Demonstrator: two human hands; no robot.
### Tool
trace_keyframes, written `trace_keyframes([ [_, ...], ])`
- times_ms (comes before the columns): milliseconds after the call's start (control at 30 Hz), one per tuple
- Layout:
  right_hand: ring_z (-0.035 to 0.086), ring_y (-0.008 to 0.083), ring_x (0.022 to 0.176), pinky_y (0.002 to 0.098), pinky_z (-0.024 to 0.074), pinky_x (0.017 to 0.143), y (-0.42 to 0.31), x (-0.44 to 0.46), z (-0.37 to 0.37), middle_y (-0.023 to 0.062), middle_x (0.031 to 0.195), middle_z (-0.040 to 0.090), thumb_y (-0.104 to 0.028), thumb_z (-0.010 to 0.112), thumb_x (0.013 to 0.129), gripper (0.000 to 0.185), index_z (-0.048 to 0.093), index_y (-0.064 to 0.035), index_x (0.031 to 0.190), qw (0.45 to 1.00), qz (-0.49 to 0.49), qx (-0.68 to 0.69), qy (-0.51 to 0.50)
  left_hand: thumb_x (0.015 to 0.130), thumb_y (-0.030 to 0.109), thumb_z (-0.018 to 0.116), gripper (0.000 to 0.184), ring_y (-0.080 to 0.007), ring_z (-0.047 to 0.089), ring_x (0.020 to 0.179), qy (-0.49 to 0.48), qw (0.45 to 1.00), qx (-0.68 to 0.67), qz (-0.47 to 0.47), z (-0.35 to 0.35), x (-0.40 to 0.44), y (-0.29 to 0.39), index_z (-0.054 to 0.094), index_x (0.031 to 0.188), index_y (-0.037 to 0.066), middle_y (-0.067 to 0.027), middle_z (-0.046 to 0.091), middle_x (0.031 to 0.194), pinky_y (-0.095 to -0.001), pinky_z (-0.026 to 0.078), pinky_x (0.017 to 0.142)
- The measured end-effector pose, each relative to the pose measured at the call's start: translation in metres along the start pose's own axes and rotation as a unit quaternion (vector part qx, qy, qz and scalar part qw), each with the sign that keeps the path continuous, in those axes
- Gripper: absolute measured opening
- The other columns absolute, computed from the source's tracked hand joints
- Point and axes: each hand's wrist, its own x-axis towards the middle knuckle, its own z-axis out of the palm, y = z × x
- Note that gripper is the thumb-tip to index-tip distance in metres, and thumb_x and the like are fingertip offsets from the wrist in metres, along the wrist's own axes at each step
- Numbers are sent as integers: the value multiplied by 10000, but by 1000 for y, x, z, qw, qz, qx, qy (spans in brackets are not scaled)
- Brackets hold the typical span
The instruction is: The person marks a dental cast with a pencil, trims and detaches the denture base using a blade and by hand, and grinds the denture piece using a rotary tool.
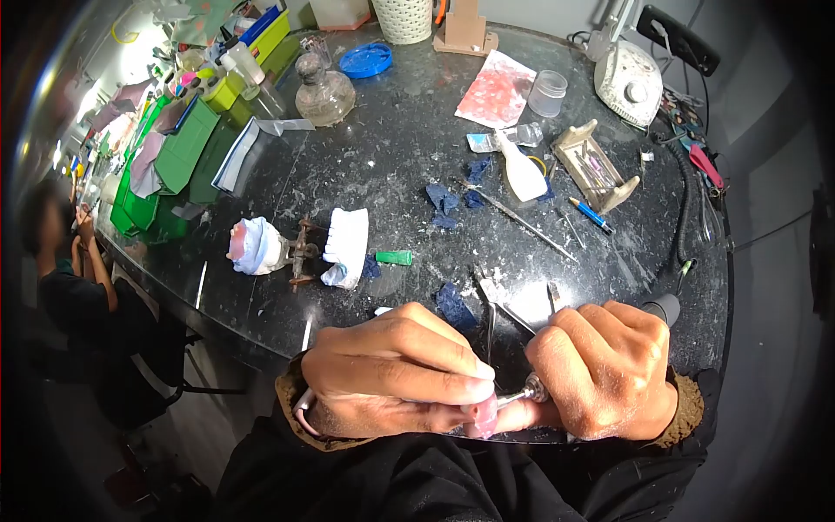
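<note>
My left hand [391,370] is closed on a small pink denture piece [483,419], pinched between fingers and thumb low in front of my body. My right hand [604,370] is wrapped round a rotary handpiece [534,388], whose grey rear end [665,306] sticks out past the knuckles. Its metal tip points left and meets the pink piece; exact contact is hard to make out. A fingertip of the right hand rests against the piece from the right. Just beyond the hands lie metal hand tools [500,300] and a dark blue scrap [456,306].
Dental casts on a hinged articulator [302,250] stand left, beside a green piece [394,257]. A white bottle [522,174], tool rack [594,167], blue pen [591,215] and glass burner [324,94] are further back. A handpiece cord [687,209] runs right. A person [74,261] sits far left.
</note>
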Motion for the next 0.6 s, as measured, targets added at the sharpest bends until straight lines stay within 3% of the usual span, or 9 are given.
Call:
trace_keyframes([
  [600, 357, 88, 395, 227, 234, 375, 0, 4, -4, -28, 522, 319, -524, 637, 743, 504, 386, -121, 574, 1000, -8, -3, -18, 680, 134, 796, 179, -200, 635, 671, 1, 1000, -12, 20, -1, -1, -2, 687, 764, 20, -121, 662, 816, -239, 536, 554],
])
